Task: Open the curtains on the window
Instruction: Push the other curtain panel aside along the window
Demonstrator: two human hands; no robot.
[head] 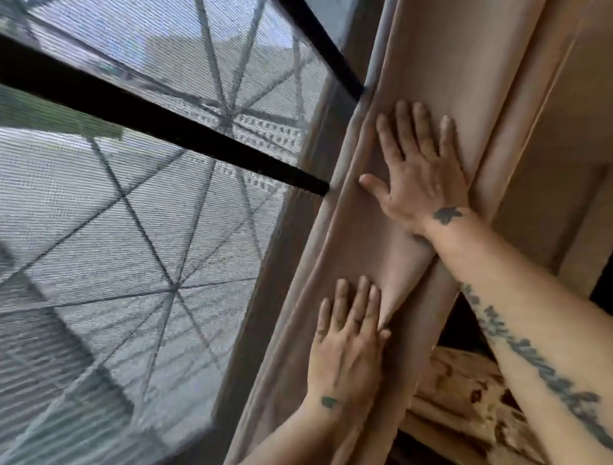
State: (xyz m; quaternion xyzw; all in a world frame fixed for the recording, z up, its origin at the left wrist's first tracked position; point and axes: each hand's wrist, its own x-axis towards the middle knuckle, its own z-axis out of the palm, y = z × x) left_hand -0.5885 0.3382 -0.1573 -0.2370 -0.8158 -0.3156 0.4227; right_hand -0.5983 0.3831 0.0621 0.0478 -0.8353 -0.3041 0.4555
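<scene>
Pink curtain [437, 71] is bunched beside the window [113, 167], both flat, open hands, right hand [418, 174] and left hand [349, 345], press it, maybe needing one more push sideways.

Both flat hands, left hand [347, 355] and right hand [418, 174], press the bunched curtain [445, 73].

One head-worn wide-angle view, tilted, looks forward from very near. The mesh-screened window with black bars [126, 161] fills the frame's left; the gathered beige fabric curtain [437, 71] runs down the centre.
</scene>
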